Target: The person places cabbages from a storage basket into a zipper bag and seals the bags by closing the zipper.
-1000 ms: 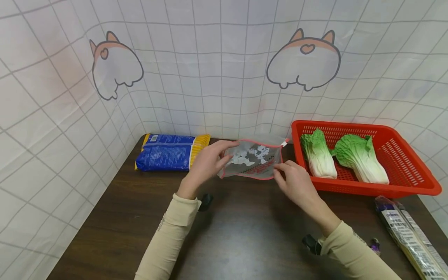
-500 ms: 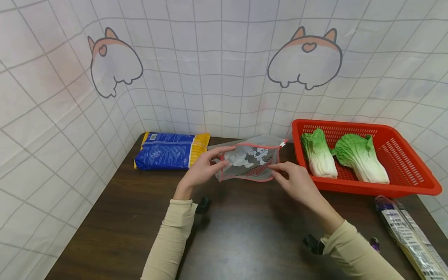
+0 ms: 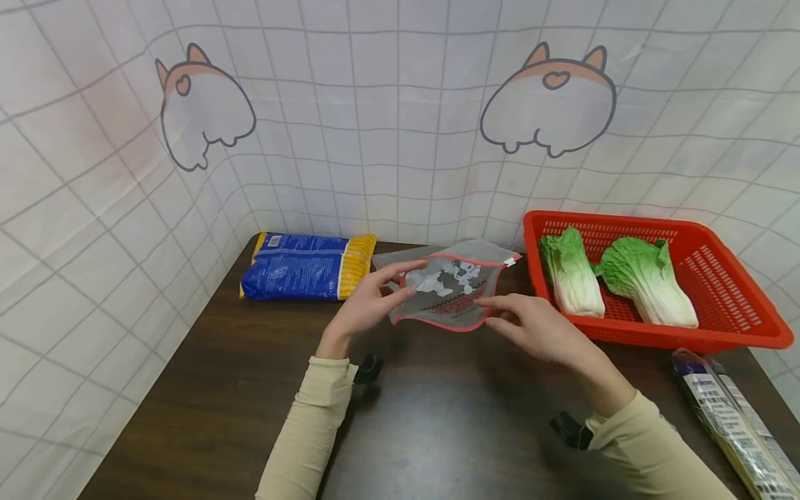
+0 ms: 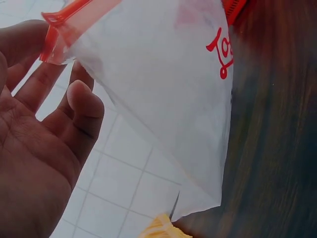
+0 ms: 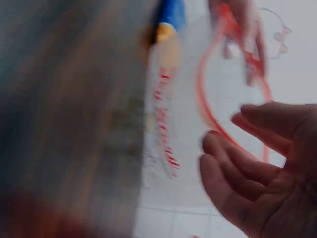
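A translucent slider zip bag point(image 3: 445, 314) with red zip strips lies near the back wall, its mouth parted toward me. White patches and red lettering show on it. My left hand point(image 3: 365, 303) pinches the left corner of the mouth; in the left wrist view the red zip end point(image 4: 55, 42) sits at my thumb and fingers. My right hand point(image 3: 537, 326) is beside the bag's front right edge, thumb and fingers apart. The right wrist view shows these fingers point(image 5: 223, 183) loosely bent with nothing between them. A white slider point(image 3: 512, 261) sits at the zip's right end.
A blue and yellow packet point(image 3: 300, 267) lies behind the left hand. At right stands a red perforated basket point(image 3: 744, 305) with two cabbages point(image 3: 650, 281) in it. A long clear-wrapped packet point(image 3: 731, 417) lies at the table's right side.
The left fingers have settled on the mouth's left corner. The right hand has come away from the front edge, slightly toward me, and the front strip has moved nearer, parting the mouth wider.
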{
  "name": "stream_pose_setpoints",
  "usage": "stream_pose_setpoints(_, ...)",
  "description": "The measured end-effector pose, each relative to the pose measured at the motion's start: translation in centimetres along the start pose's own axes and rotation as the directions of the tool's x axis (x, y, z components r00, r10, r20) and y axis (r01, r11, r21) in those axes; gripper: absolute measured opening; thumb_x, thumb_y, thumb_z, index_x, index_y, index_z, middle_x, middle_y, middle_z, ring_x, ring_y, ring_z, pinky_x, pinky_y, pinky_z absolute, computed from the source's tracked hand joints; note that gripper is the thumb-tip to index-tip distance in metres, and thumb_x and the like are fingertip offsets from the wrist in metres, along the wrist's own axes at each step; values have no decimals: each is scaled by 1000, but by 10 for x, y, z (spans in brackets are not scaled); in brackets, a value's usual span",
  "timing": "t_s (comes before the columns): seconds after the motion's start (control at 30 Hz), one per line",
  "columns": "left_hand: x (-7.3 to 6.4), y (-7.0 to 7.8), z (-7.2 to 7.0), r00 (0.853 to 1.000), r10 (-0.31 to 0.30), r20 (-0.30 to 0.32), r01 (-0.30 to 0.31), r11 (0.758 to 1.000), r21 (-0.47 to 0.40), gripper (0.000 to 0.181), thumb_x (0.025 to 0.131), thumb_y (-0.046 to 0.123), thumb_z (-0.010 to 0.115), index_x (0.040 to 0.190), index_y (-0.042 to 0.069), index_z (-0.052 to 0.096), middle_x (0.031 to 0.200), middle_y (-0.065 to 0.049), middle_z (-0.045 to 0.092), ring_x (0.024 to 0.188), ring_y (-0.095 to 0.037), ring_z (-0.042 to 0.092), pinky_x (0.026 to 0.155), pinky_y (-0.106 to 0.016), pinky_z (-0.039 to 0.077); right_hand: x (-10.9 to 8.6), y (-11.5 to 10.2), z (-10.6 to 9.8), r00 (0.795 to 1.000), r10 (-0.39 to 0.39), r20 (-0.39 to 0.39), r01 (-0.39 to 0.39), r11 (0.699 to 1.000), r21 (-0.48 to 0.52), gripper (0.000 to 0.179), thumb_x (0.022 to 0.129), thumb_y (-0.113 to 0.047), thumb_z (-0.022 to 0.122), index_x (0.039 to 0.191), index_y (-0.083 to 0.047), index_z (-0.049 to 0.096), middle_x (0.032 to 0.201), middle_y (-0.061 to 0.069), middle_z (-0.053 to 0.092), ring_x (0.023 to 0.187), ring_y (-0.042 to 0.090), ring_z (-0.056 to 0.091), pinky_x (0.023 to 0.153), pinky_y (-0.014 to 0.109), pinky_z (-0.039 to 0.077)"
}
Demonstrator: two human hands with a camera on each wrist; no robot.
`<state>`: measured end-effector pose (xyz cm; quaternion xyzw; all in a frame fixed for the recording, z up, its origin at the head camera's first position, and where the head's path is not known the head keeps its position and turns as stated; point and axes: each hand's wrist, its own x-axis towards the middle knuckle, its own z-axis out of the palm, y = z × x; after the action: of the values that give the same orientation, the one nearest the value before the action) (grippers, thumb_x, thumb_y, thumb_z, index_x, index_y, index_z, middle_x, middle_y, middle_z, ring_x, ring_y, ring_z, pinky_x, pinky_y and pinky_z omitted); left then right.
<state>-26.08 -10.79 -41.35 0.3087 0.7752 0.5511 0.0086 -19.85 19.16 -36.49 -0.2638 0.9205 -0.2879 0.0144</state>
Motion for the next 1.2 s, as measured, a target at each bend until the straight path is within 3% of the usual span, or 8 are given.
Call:
stream_pose_setpoints(0.2, 0, -3, 0, 1000, 1, -7, -1, 1000, -4, 44, 97, 17, 62, 139, 29, 56, 123, 9, 60, 92, -19, 50, 72, -31, 47, -1, 0, -41, 996, 63, 57, -65, 997, 39, 36, 98, -29, 60, 131, -13, 64, 106, 2, 69, 78, 18, 59, 69, 35, 48)
stream_pose_setpoints(0.33, 3, -2, 3, 1000, 5, -3, -5, 1000, -13, 46, 97, 15, 62, 140, 29, 55, 131, 12, 58, 92, -18, 49, 72, -30, 47, 1, 14, -77, 985, 165, 45, -166, 985, 41, 43, 99, -36, 56, 135, -12, 60, 123, 12, 64, 95, 26, 63, 84, 46, 49)
stream_pose_setpoints(0.4, 4, -2, 4, 1000, 6, -8, -6, 1000, -18, 46, 97, 14, 62, 140, 28, 55, 132, 13, 58, 91, -18, 49, 72, -30, 47, 5, 27, -94, 971, 233, 44, -235, 971, 47, 47, 100, -39, 55, 137, -10, 57, 126, 17, 61, 98, 31, 64, 88, 50, 49)
stream_pose_setpoints(0.43, 4, -2, 5, 1000, 8, -9, -8, 1000, -19, 46, 97, 13, 62, 140, 28, 55, 132, 12, 58, 91, -19, 49, 72, -30, 46, 7, 35, -102, 966, 256, 36, -257, 965, 49, 49, 100, -39, 54, 138, -8, 56, 131, 18, 59, 107, 32, 61, 91, 50, 48)
stream_pose_setpoints(0.6, 4, -2, 5, 1000, 9, -6, -9, 1000, -27, 46, 97, 15, 61, 141, 26, 54, 137, 6, 56, 93, -20, 50, 75, -30, 47, 17, 80, -130, 920, 390, 38, -392, 914, 104, 63, 100, -48, 47, 147, -6, 43, 136, 26, 50, 113, 37, 54, 92, 48, 46)
stream_pose_setpoints(0.77, 1, -3, 5, 1000, -5, -15, 5, 1000, -24, 46, 97, 18, 62, 141, 27, 54, 139, 7, 55, 95, -20, 52, 78, -32, 48, 22, 122, -139, 884, 463, 69, -465, 849, 250, 71, 102, -47, 42, 154, -2, 24, 150, 32, 28, 130, 44, 38, 105, 55, 36)
stream_pose_setpoints(1.0, 2, -3, 7, 999, -38, -12, 38, 999, -28, 47, 97, 13, 61, 143, 21, 52, 141, 5, 53, 96, -21, 51, 81, -35, 47, 16, 153, -132, 830, 550, 86, -543, 764, 348, 76, 102, -47, 42, 155, 0, 16, 154, 34, 16, 136, 48, 28, 109, 57, 30)
stream_pose_setpoints(1.2, -1, 23, 5, 998, -57, -3, 57, 998, -38, 47, 97, 7, 59, 143, 9, 51, 142, -6, 53, 95, -23, 49, 80, -32, 47, 14, 162, -121, 818, 563, 117, -556, 722, 411, 76, 103, -45, 41, 156, -1, 12, 155, 33, 11, 138, 49, 24, 110, 56, 28)
